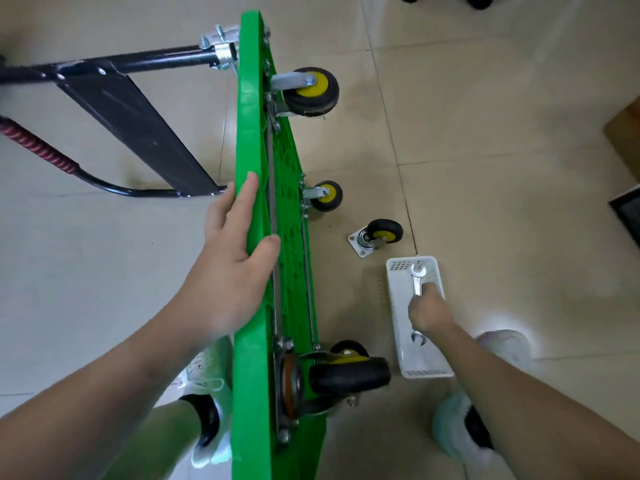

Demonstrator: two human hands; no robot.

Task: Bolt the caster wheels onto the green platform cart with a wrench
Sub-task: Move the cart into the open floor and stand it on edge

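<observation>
The green platform cart [252, 168] stands tipped on its long edge on the tiled floor [485, 133], ribbed underside turned toward my right side so the wheel mounts can be reached. My left hand [235, 258] steadies it from above: fingers straight and close together along the top rim, thumb laid over onto the ribbed face, pressing rather than gripping. I judge that is all that keeps the deck from tipping over.

Three caster wheels look bolted on. One [313, 91] is far beyond my left fingertips, a second [325, 195] just past them to the right, and a third [346, 374] back by my wrist.

The loose caster [377, 235] lies on its side on the floor, plate outward, just ahead of my right knuckles and apart from the cart.

My right hand [427, 311] is curled tight around the shaft of the wrench [418, 278], both open ends showing past my fist, held over the white basket [394, 299], which I take to be the parts bin.

The cart's black folding handle [131, 64] lies out to the left of my left fingers.
</observation>
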